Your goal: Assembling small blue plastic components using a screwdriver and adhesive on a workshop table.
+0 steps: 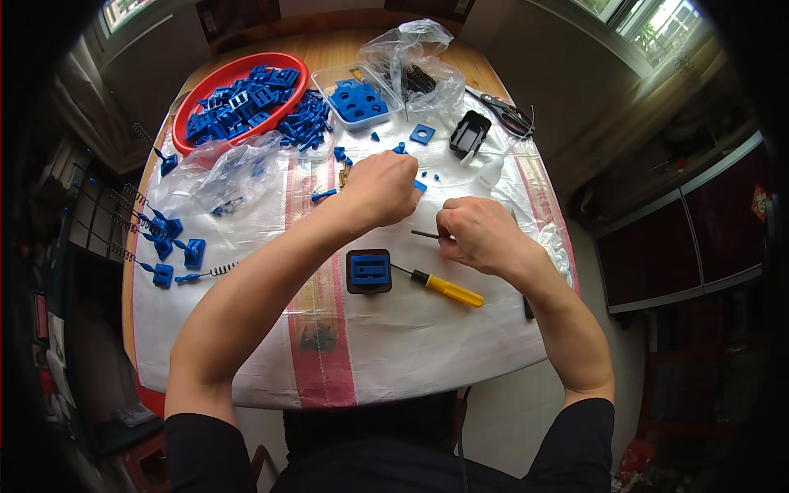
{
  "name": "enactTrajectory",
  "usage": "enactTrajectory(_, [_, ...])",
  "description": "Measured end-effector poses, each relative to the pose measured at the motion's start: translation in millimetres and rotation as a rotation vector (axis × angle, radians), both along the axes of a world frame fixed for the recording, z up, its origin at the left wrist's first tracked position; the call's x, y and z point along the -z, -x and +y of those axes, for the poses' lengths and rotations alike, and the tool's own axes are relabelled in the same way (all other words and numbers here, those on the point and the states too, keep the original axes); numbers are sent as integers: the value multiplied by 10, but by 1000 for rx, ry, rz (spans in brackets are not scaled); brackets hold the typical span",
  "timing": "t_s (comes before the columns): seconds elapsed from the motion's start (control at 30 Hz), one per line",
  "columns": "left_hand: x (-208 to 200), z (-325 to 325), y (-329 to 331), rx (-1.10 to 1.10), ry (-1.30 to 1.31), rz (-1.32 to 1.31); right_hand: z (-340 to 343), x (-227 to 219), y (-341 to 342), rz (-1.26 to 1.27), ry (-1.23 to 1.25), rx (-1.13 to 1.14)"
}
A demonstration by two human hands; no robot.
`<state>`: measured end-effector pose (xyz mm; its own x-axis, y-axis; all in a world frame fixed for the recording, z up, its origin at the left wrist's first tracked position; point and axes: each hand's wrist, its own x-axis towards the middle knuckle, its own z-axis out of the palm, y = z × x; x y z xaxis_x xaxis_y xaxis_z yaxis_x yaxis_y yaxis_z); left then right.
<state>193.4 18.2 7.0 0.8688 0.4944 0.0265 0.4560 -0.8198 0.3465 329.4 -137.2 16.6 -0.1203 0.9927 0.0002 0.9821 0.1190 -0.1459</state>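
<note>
My left hand [383, 187] is closed over the middle of the table, its fingers curled down. Just past its fingertips shows the edge of a blue piece [420, 186], and a small blue part [400, 149] appears beyond the knuckles. Whatever those fingers grip is hidden. To its right, my right hand [481, 233] is closed round a thin dark rod [425, 235] that points left. Nearer to me sits a blue slotted block [370, 269] in a dark square holder [352, 285]. Beside it lies a screwdriver [454, 291] with a yellow handle, its shaft toward the block.
A red basin [301, 89] of blue parts stands far left, beside a clear tub [323, 76] and a plastic bag [431, 86]. Scissors [511, 117], a black tray [470, 135] and a white bottle [491, 172] lie far right. Blue pieces with springs [194, 253] line the left edge.
</note>
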Motion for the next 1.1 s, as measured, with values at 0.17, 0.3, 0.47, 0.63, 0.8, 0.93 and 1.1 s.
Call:
enactTrajectory(0.17, [-88,-79,-124,50,-14,66,-285,-99,-122,175,-199,122])
enactTrajectory(0.3, [101,-18,-199,52,-18,6,-433,-108,-136,186,-286,183])
enactTrajectory(0.47, [200,70,-236,84,-1,-56,-499,-333,3,233,-426,214])
enactTrajectory(0.63, [50,37,-5,142,127,-247,-480,-300,41,405,-582,299])
enactTrajectory(0.8, [85,-35,585,316,154,-627,-415,-27,12,476,-749,242])
enactTrajectory(0.93, [249,-90,858,218,615,-790,-385,33,53,537,-750,226])
enactTrajectory(1.1, [251,-67,1008,42,1742,-866,-383,100,69,575,-735,225])
